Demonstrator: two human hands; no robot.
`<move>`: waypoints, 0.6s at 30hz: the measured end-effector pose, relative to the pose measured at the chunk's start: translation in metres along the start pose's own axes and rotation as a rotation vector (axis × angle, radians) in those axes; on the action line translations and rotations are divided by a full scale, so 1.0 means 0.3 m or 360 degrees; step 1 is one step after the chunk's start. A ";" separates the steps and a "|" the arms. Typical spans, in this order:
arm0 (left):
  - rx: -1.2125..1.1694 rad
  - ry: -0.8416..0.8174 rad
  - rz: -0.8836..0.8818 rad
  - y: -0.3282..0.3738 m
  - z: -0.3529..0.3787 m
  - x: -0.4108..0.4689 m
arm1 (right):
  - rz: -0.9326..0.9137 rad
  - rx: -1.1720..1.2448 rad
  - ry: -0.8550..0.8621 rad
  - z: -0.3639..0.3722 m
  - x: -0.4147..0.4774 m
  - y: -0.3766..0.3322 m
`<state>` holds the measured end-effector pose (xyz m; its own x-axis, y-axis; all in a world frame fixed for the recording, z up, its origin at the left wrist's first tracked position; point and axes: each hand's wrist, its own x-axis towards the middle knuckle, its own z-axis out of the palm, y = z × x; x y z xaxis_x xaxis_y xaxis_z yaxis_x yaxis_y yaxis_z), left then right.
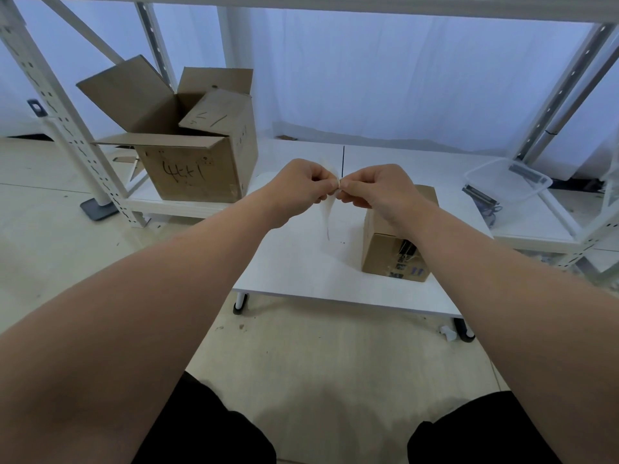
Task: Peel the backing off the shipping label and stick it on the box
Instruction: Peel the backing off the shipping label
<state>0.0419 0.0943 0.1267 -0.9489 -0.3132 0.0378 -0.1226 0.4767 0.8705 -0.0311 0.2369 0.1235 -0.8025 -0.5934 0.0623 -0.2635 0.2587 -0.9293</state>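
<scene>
While the left hand and right hand pinch the shipping label at its top edge above the bench, the peel looks barely begun. Next, the layers need pulling apart before pressing onto the box.

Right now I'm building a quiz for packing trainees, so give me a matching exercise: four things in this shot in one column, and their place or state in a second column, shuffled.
1. shipping label
2. small box
3. large box
4. clear tub

A. flaps open, at far left
B. pinched between left hand and right hand
C. at far right, on the rack shelf
D. on the white table

Pairs: 1-B, 2-D, 3-A, 4-C
</scene>
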 end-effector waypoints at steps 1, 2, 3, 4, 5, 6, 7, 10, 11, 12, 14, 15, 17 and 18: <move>-0.0008 0.0008 -0.0003 0.002 -0.002 0.000 | -0.0023 -0.0009 0.0008 0.000 0.000 -0.003; -0.0006 0.0021 -0.0010 0.005 -0.003 0.001 | -0.0057 -0.0042 0.0017 0.002 -0.001 -0.006; 0.0005 0.0037 -0.0022 0.009 -0.004 0.001 | -0.0105 -0.0109 0.0029 0.004 0.000 -0.008; 0.0018 0.0053 -0.0038 0.013 -0.005 0.002 | -0.0165 -0.0205 0.0045 0.008 0.001 -0.010; 0.0025 0.0064 -0.0051 0.017 -0.007 0.002 | -0.0231 -0.0308 0.0063 0.014 0.002 -0.011; 0.0023 0.0068 -0.0058 0.019 -0.010 0.003 | -0.0296 -0.0393 0.0083 0.018 0.002 -0.012; 0.0014 0.0067 -0.0060 0.020 -0.012 0.003 | -0.0349 -0.0451 0.0108 0.022 0.003 -0.013; -0.0068 0.0061 -0.0041 0.026 -0.023 -0.002 | -0.0462 -0.0526 0.0188 0.020 0.003 -0.018; -0.0102 0.0060 -0.0025 0.027 -0.025 -0.005 | -0.0498 -0.0543 0.0207 0.018 0.003 -0.019; -0.0128 0.0059 -0.0009 0.030 -0.027 -0.008 | -0.0529 -0.0553 0.0221 0.016 0.003 -0.021; -0.0171 0.0069 0.0023 0.034 -0.029 -0.013 | -0.0562 -0.0544 0.0244 0.015 0.002 -0.025; -0.0196 0.0086 0.0038 0.037 -0.030 -0.013 | -0.0569 -0.0525 0.0260 0.015 0.001 -0.027; -0.0239 0.0147 0.0065 0.042 -0.030 -0.010 | -0.0579 -0.0465 0.0297 0.018 0.000 -0.033; -0.0251 0.0179 0.0069 0.045 -0.030 -0.008 | -0.0580 -0.0433 0.0311 0.020 0.000 -0.037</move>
<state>0.0452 0.0939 0.1428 -0.9129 -0.3889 0.1240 -0.0267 0.3600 0.9326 -0.0250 0.2295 0.1315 -0.7107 -0.5349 0.4570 -0.6549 0.2659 -0.7074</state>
